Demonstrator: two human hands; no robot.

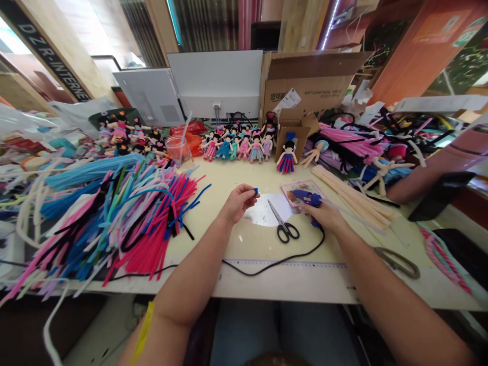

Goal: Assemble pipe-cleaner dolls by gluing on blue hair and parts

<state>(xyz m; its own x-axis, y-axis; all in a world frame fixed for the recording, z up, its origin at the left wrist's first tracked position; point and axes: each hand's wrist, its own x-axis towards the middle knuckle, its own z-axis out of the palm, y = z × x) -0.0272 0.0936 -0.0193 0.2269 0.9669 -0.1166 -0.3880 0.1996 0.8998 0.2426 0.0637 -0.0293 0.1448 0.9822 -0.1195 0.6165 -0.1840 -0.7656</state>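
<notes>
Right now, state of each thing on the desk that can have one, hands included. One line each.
Left hand: closed, pinching blue piece
Blue piece: held off the table
Right hand: closed around glue gun
Glue gun: held, cord attached; on or off, cannot tell
Scissors: lying flat, blades together
Large cardboard box: upright, top flap open
Plastic cup: straw in it
Blue-bowed doll: upright

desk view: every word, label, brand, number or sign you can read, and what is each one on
"DZR-INTERNET": dark sign, upper left
"悠可", next character blurred: cardboard box
"CLEAN FACIAL", words around it blurred: same box
Too small or blurred to read: white label on the box, ruler strip, green-and-white sticker, glue gun markings
</notes>
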